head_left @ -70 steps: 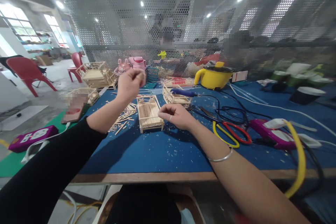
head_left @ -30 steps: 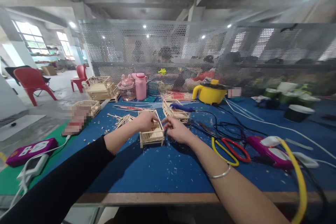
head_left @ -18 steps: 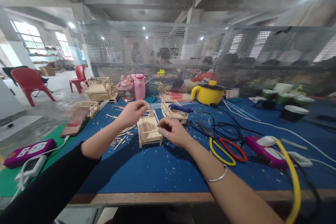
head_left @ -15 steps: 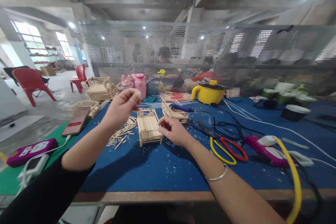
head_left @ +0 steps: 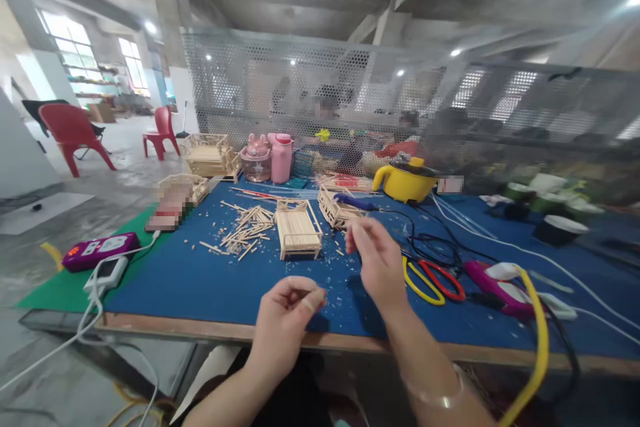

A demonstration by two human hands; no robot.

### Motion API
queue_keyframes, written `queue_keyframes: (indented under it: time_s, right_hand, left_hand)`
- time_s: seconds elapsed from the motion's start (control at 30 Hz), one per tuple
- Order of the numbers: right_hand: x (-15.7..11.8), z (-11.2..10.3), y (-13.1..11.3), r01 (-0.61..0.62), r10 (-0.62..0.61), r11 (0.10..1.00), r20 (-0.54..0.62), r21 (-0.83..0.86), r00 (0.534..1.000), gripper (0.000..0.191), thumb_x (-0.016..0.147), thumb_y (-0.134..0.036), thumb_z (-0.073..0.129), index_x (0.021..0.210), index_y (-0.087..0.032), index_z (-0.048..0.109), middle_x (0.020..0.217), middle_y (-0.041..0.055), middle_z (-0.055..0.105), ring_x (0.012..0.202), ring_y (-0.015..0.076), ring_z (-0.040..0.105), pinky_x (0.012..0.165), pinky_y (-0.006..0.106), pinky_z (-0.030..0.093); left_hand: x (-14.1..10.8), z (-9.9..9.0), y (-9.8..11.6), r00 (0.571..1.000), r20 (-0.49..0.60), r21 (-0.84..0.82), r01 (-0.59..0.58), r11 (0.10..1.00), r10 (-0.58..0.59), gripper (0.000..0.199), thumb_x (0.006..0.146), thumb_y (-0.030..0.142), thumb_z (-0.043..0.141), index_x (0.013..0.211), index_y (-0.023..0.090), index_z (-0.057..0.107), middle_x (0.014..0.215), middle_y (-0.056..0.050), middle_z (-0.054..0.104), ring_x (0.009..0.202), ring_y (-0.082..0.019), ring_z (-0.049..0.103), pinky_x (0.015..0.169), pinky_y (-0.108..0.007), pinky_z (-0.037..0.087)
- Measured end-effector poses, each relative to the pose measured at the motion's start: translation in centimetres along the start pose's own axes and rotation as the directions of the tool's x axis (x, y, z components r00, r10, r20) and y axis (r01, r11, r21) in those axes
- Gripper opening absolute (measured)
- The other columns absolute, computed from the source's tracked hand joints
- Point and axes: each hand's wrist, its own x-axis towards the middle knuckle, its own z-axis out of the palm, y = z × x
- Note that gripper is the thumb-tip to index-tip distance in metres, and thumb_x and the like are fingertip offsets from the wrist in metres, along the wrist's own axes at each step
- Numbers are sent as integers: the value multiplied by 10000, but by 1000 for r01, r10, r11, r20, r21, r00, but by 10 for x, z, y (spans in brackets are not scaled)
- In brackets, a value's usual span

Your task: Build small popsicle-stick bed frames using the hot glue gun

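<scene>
My left hand (head_left: 287,317) is above the front edge of the blue mat, its thumb and fingertips pinched together; anything between them is too small to make out. Farther right, my right hand (head_left: 375,257) is raised over the mat with curled fingers, and its fingertips are blurred. Neither hand touches the small bed-like frame of pale sticks (head_left: 299,230), which stands upright behind them. Loose short sticks (head_left: 249,227) lie in a pile to its left. Behind my right hand sits another stick frame (head_left: 337,208), with a blue-handled tool (head_left: 354,201) resting across it.
Scissors with yellow and red handles (head_left: 443,280) and black cables lie right of my right hand. A yellow pot (head_left: 405,181), a pink bottle (head_left: 281,159) and more stick frames (head_left: 209,155) stand at the back. Purple power strips (head_left: 100,251) (head_left: 500,290) sit at both sides.
My left hand has come down from above the stick pile to the mat's front edge. My right hand has left the bed-like frame and moved right. The view has shifted.
</scene>
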Motion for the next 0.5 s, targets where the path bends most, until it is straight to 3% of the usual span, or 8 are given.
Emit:
queue_keyframes:
  time_s: [0.1,0.13,0.23,0.33,0.4,0.43,0.5]
  right_hand:
    - [-65,-5,-11,165,-165,971,17,-175,986,183,919,-244,484,965,-231,660,1003,46,644,970,164,595,855,291,475]
    - [-83,-7,-9,170,-172,959,12,-225,985,212,916,-226,487,1029,-242,666,1069,54,646,1018,171,600,881,297,481]
    - [-117,-12,3,115,-125,951,-17,-286,992,225,863,-242,592,1071,-249,679,1040,46,700,947,174,662,809,276,534]
    - [-123,-16,9,26,-34,957,-22,-290,999,176,833,-281,638,980,-234,724,905,34,745,800,170,698,726,263,551]
    - [-119,-20,7,-95,66,959,-116,-269,991,161,834,-326,631,882,-211,733,824,36,742,744,168,689,699,265,545]
    - [-115,-22,5,-171,123,957,-207,-236,971,176,834,-348,626,830,-200,720,787,33,729,725,162,677,685,260,537]
    - [-106,-32,4,-301,231,948,-426,-103,875,226,836,-379,609,724,-186,646,669,5,662,639,131,623,623,238,507]
  left_hand:
    - [-3,11,-7,986,83,-89,149,985,-142,269,681,349,802,800,127,708,719,-22,700,687,-97,629,714,-208,490]
    - [-6,13,-7,972,137,-114,209,971,-193,288,683,355,799,835,122,724,741,-36,712,694,-100,634,721,-211,487]
    - [-20,12,-7,903,278,-187,386,903,-328,350,697,343,780,976,134,742,895,-81,746,805,-130,669,818,-242,485]
    - [-32,8,-6,857,375,-238,457,857,-352,442,678,299,759,1093,154,720,1117,-113,715,1085,-213,639,993,-305,424]
    - [-39,3,-3,841,432,-210,446,870,-327,447,688,292,746,1116,167,712,1167,-118,698,1182,-251,593,1054,-351,386]
    - [-41,0,-1,840,440,-184,431,884,-318,437,701,300,746,1119,180,710,1175,-116,696,1198,-259,585,1065,-370,382]
    - [-45,-6,4,861,408,-114,378,919,-303,421,730,349,743,1121,197,705,1176,-114,696,1187,-265,593,1062,-398,396]
